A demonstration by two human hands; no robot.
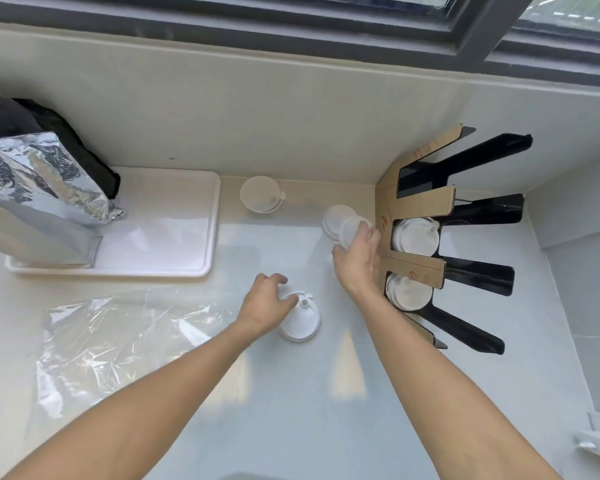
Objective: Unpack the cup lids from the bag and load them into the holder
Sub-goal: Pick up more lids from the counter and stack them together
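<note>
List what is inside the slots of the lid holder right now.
The holder has white lids in its two nearer slots. The farther slots look dark and empty. How deep each stack runs is hidden.

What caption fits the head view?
Right hand carries lids toward holder; left hand grips another stack.

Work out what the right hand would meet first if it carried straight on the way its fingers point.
Probably the holder: the right hand, gripping lids, points toward its cardboard front; depth is uncertain.
</note>
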